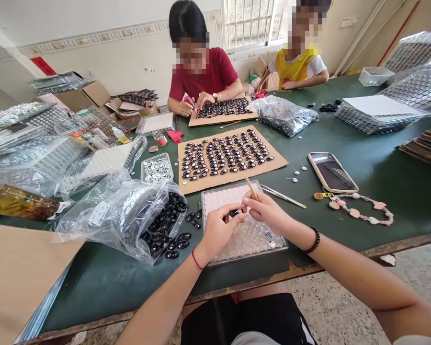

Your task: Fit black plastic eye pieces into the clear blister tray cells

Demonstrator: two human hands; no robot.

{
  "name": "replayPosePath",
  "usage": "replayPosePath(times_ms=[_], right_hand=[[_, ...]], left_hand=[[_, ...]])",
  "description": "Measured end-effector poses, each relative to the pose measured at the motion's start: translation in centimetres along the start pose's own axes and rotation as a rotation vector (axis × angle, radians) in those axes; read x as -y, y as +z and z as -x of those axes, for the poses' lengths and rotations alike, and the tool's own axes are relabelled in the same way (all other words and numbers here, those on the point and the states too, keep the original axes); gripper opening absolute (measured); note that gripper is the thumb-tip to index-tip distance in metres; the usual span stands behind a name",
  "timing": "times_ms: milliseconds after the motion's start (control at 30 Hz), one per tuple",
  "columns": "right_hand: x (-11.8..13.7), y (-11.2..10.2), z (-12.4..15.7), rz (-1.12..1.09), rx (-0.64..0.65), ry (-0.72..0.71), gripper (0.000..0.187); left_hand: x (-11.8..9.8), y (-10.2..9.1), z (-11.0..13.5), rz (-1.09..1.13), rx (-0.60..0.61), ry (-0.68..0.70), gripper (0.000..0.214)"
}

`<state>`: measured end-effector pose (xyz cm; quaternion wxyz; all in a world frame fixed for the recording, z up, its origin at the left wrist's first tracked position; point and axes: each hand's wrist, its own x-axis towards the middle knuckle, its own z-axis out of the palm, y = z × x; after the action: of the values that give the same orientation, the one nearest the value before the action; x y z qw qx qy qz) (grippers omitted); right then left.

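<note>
My left hand [224, 227] pinches a small black oval piece [234, 212] over a clear plastic tray [244, 254] with round pockets. Close beside it, my right hand [267, 208] grips a thin wooden stick [252, 188], its upper end poking out above the fingers. The stick's lower tip is hidden by my fingers. A few small round silvery parts [272, 244] sit at the tray's right front. Left of the tray, black oval pieces [165, 225] spill from a clear plastic bag [111, 220], several of them loose on the green table [129, 287].
Beyond the tray lies cardboard [233, 179] with rows of black pieces. Tweezers [283, 196], a phone [332, 171] and a beaded strap [355, 213] lie right. A box of silvery discs [157, 167] stands left. Across the table, a person in red [219, 72] works; another wears yellow [296, 67].
</note>
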<state>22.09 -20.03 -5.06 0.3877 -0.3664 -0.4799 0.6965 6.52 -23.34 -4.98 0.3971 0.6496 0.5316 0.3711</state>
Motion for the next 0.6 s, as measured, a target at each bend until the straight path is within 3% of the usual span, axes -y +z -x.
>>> replayPosePath(times_ms=[100,333,433,600], right_hand=[[0.06,0.05,0.03,-0.005,0.084,0.058,0.025],[-0.11,-0.16,-0.10,0.018,0.130,0.121,0.026],[-0.39,-0.13,-0.25,0.023,0.070,0.078,0.023],[-0.63,0.14,-0.50,0.069,-0.095,-0.061,0.022]], left_hand=[[0.17,-0.28,-0.25,-0.015,-0.021,-0.008,0.034],[0.30,-0.69,-0.56,-0.104,0.021,0.059,0.037],[0.37,-0.70,-0.51,-0.162,-0.016,0.123,0.032],[0.75,-0.74,-0.52,-0.238,-0.195,0.214,0.024]])
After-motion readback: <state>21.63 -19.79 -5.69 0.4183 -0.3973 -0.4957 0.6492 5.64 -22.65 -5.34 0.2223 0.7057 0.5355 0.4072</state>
